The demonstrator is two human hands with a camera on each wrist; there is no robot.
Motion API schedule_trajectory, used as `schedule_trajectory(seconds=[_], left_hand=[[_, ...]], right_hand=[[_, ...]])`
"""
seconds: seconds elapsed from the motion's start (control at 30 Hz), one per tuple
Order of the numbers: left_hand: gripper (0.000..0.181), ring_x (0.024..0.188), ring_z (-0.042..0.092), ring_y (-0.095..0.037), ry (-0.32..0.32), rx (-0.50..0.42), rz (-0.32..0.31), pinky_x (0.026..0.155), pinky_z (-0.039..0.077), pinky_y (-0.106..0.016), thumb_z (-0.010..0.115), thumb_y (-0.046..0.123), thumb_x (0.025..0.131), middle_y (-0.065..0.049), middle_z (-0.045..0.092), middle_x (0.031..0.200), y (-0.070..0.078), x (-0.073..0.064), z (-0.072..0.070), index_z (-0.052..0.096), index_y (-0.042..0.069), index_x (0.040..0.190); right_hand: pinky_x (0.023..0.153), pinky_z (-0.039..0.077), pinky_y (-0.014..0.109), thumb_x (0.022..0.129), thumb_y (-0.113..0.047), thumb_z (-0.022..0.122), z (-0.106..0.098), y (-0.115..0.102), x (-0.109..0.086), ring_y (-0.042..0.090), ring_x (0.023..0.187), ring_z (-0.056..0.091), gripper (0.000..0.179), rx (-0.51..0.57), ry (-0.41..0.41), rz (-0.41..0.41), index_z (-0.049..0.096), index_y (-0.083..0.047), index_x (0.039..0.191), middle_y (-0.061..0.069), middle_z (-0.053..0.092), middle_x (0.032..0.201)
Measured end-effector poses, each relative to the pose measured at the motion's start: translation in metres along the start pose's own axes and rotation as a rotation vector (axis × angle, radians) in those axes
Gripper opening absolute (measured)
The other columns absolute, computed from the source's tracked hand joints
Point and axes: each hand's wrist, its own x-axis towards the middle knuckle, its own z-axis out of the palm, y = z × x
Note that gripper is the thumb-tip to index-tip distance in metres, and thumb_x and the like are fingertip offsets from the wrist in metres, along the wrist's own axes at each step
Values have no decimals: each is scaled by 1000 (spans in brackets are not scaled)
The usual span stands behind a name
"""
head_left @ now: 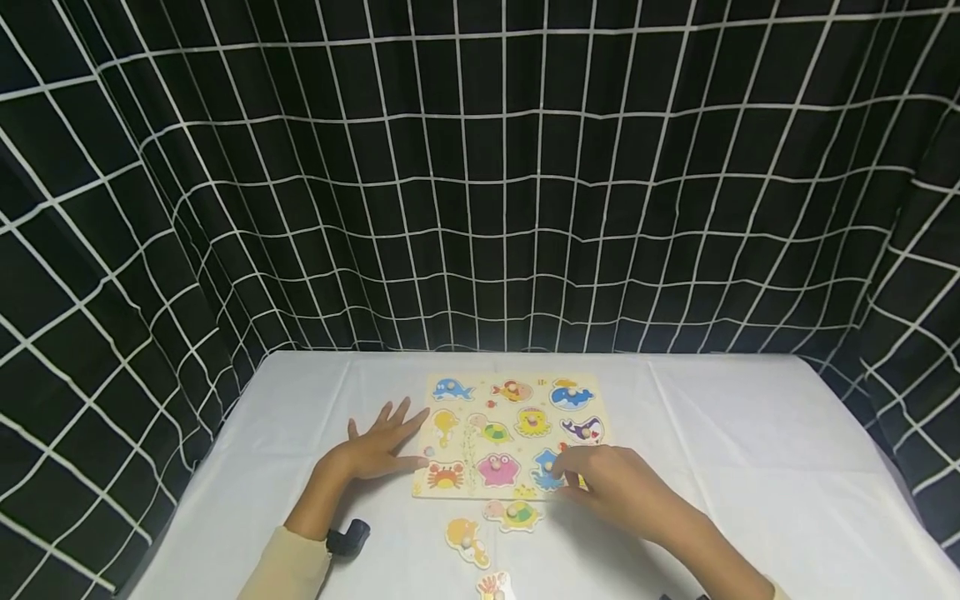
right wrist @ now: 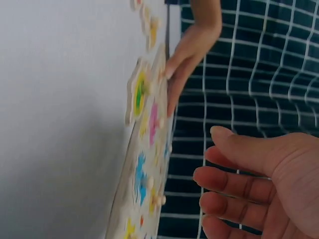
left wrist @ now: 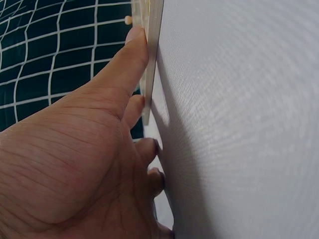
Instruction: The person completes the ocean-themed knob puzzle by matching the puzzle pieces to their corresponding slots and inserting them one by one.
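A wooden peg puzzle board [head_left: 480, 492] with sea animals lies on the table. My left hand [head_left: 378, 446] rests along its left edge, fingers spread and thumb on the board, as the left wrist view [left wrist: 75, 149] also shows. My right hand [head_left: 618, 487] hovers over the lower right corner beside a blue knobbed piece [head_left: 546, 473]. In the right wrist view, that hand [right wrist: 259, 189] has loosely bent fingers, apart from the board, with nothing between them. A pink piece [head_left: 498, 472] and a crab [head_left: 446, 476] sit in the bottom row.
A loose turtle piece [head_left: 517, 517] lies against the board's front edge. Nearer the front are a seahorse piece [head_left: 467, 542] and a partly cut-off coral-patterned piece [head_left: 495, 587]. The white-covered table [head_left: 712, 433] is backed by a black curtain with a white grid [head_left: 480, 208].
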Motion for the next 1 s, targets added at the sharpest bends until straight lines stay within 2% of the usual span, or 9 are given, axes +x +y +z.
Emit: schedule_trajectory(seconds=[0.1, 0.23, 0.37, 0.47, 0.67, 0.9, 1.0], left_hand=[[92, 156, -1, -37, 6, 7, -8, 108, -7, -80, 58, 73, 88, -10, 8, 170, -7, 4, 6, 27, 29, 162], [96, 156, -3, -32, 23, 19, -19, 109, -7, -79, 54, 81, 84, -5, 6, 171, -16, 10, 14, 25, 34, 162], [96, 156, -3, -34, 29, 11, -12, 108, -9, -79, 53, 82, 83, -7, 7, 171, -17, 11, 15, 25, 35, 162], [95, 156, -3, -35, 23, 0, -5, 108, -11, -79, 54, 81, 84, -8, 6, 170, -15, 10, 14, 24, 35, 162], [96, 156, -3, -35, 14, -4, 2, 108, -11, -79, 54, 81, 84, -8, 6, 170, -12, 9, 13, 25, 34, 162], [95, 156, -2, -37, 9, -5, 10, 108, -10, -80, 51, 82, 85, -10, 7, 171, -8, 7, 10, 24, 33, 162], [94, 156, 0, -38, 0, 5, -3, 107, -8, -81, 54, 79, 86, -11, 9, 170, -4, 3, 6, 26, 31, 162]], right_hand=[[62, 47, 24, 83, -14, 83, 4, -9, 3, -2, 67, 50, 14, 15, -20, -43, 73, -20, 92, -21, 58, 76], [60, 45, 21, 85, -19, 82, 11, -22, 10, -2, 65, 47, 13, 38, -88, -94, 71, -20, 91, -18, 58, 75], [57, 41, 19, 85, -24, 83, 17, -34, 20, -1, 63, 45, 12, 48, -130, -119, 73, -20, 90, -19, 58, 75], [56, 40, 20, 87, -28, 81, 21, -39, 27, 0, 61, 43, 13, 54, -151, -107, 71, -21, 84, -20, 54, 70], [54, 37, 22, 88, -28, 80, 28, -41, 36, 1, 55, 37, 33, 71, -206, -98, 55, -24, 67, -17, 43, 59], [53, 36, 23, 94, -28, 73, 35, -37, 41, 2, 53, 37, 35, 54, -246, -92, 55, -22, 65, -16, 42, 56], [54, 37, 23, 94, -27, 73, 37, -36, 41, 3, 53, 38, 33, 56, -248, -77, 56, -24, 66, -15, 43, 56]])
